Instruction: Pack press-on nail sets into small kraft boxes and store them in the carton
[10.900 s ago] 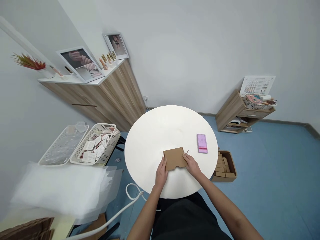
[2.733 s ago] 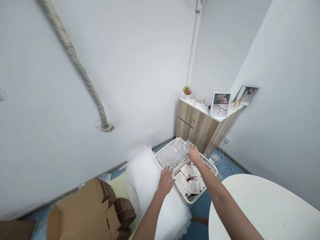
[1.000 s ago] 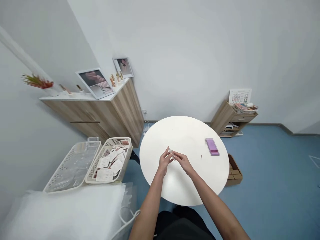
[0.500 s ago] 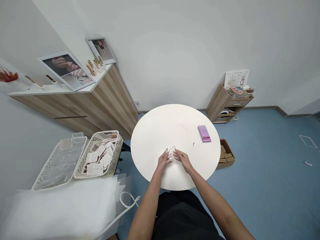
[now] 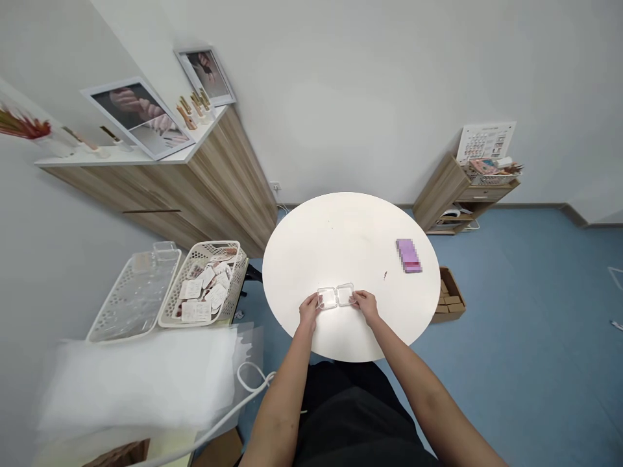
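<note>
A small clear plastic box lies opened flat, its two square halves side by side, over the near part of the round white table. My left hand grips the outer edge of the left half between thumb and fingers. At the opposite edge, my right hand pinches the right half. Nothing shows inside either half. Whether the box touches the tabletop, I cannot tell. A tiny dark reddish bit lies to the right of my hands, and beyond it is a purple pixelated object.
To the left stand a white basket of cards and a basket of clear plastic boxes, with white sheets nearer me. A carton of small brown boxes sits on the floor at right. A wooden cabinet stands behind left.
The clear box, held closed or partly folded between my hands before, is now spread open. My hands have moved apart. The whole view has shifted slightly.
</note>
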{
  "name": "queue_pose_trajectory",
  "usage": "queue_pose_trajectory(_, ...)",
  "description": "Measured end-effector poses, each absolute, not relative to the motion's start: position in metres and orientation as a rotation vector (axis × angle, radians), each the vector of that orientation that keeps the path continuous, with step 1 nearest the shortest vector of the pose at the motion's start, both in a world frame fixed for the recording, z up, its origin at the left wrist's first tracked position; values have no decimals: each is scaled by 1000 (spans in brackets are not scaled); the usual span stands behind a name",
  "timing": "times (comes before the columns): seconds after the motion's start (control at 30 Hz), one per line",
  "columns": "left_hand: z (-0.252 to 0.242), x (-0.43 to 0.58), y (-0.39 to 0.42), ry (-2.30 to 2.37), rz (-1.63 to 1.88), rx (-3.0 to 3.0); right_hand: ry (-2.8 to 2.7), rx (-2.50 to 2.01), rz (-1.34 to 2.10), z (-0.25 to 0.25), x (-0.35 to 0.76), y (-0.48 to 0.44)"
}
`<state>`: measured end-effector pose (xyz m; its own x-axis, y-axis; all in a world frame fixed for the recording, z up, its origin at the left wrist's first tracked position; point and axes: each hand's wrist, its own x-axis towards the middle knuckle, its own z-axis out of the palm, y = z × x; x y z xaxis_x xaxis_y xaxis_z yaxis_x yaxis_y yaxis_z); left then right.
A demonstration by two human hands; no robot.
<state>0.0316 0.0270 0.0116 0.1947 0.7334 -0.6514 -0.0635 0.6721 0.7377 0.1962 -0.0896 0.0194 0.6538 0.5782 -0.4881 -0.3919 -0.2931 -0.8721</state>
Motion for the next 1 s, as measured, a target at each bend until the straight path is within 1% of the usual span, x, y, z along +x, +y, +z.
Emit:
queue_pose_trajectory(0.13,4,26,32,1301,636,692,-140,-1637,974,10,189,-84)
queue_pose_trajectory(0.23,3,22,35,1308,651,751,-212,-1755,929,3,189,-83)
queue_pose_trajectory(0.33,7,16,36,1308,674,821,-368,-1945,751,-1,193,-83)
queue_pose_trajectory(0.43,22,4,40,1303,718,893,-510,-2000,582,2,195,-75)
queue_pose_trajectory(0.6,60,-42,60,1270,935,1239,-742,-1919,627,25,174,-30)
queue_pose_trajectory(0.7,81,-86,80,1385,1048,1465,-926,-1853,683,46,142,11)
queue_pose_trajectory(0.83,96,-149,106,1579,1043,1703,-1213,-1766,709,71,88,64)
queue_pose_trajectory(1.0,92,-210,124,1686,965,1787,-1637,-1666,604,95,16,123)
